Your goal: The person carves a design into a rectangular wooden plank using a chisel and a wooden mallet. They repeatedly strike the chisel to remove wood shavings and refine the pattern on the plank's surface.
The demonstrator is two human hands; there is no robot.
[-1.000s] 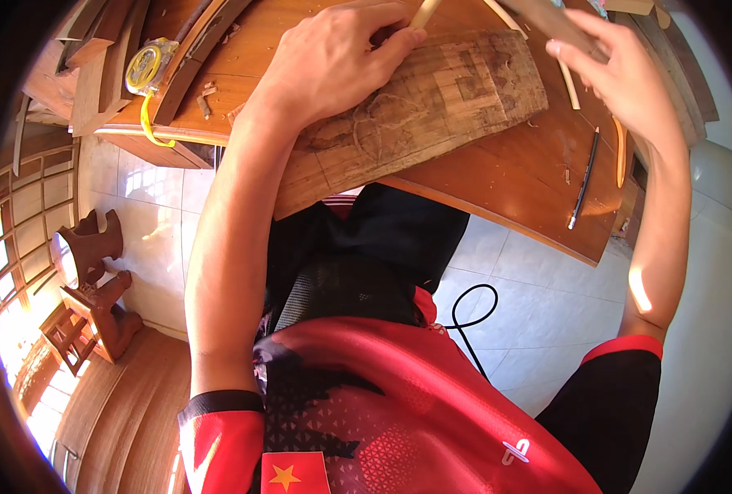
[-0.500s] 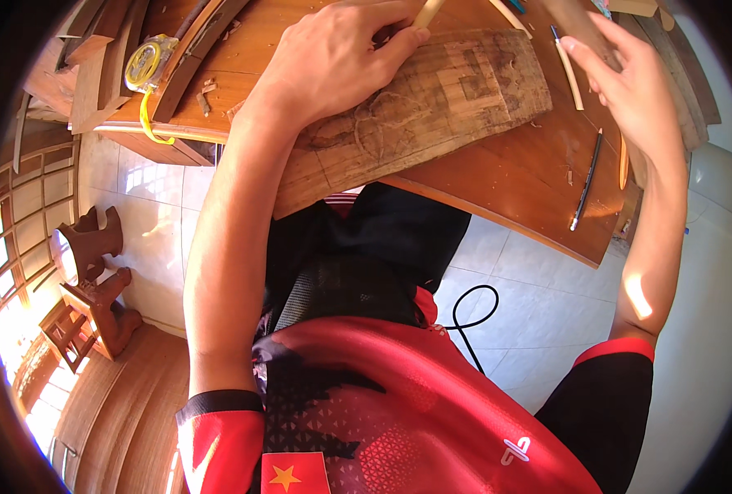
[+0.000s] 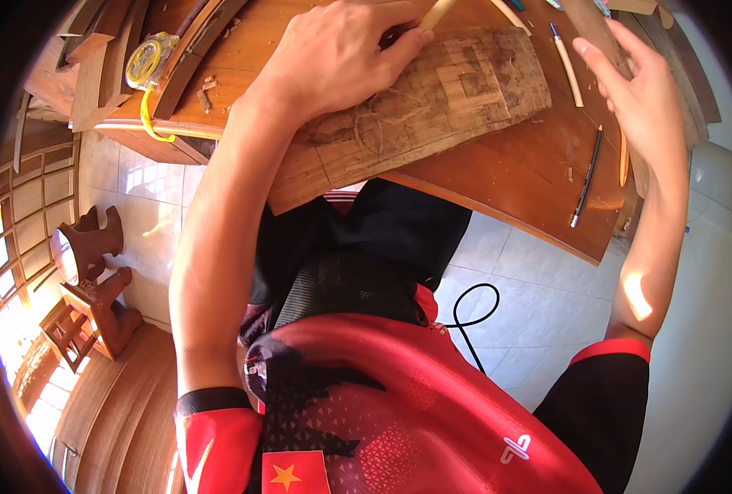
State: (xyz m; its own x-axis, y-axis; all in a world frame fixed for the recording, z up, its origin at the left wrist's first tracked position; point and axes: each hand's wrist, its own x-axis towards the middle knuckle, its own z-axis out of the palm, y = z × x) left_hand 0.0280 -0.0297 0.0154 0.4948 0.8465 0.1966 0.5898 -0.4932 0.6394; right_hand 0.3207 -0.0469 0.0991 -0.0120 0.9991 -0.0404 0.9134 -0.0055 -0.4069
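My left hand point(image 3: 341, 53) is closed round a pale wooden handle point(image 3: 438, 11), which sticks out past the thumb and runs off the top edge; whatever is at its other end is hidden. Under that hand lies a thick carved wooden board point(image 3: 432, 107) with cut relief and drawn lines on its face. At the upper right, my right hand point(image 3: 642, 86) grips a brown wooden bar point(image 3: 595, 26) between thumb and fingers; its far end is out of view. Just left of this hand lies a pale-handled tool point(image 3: 567, 70) with a blue tip.
The orange-brown table point(image 3: 498, 177) carries a black pencil point(image 3: 587, 177), wood shavings and a yellow tape measure point(image 3: 146, 64) with its tape hanging over the edge. Curved wooden pieces point(image 3: 197, 62) lie at left. A black cord point(image 3: 475, 309) loops above the tiled floor, and wooden stools point(image 3: 94, 305) stand left.
My right hand and the brown bar have moved slightly to the right, away from the pale-handled tool. My left forearm and the board's near end have shifted a little left.
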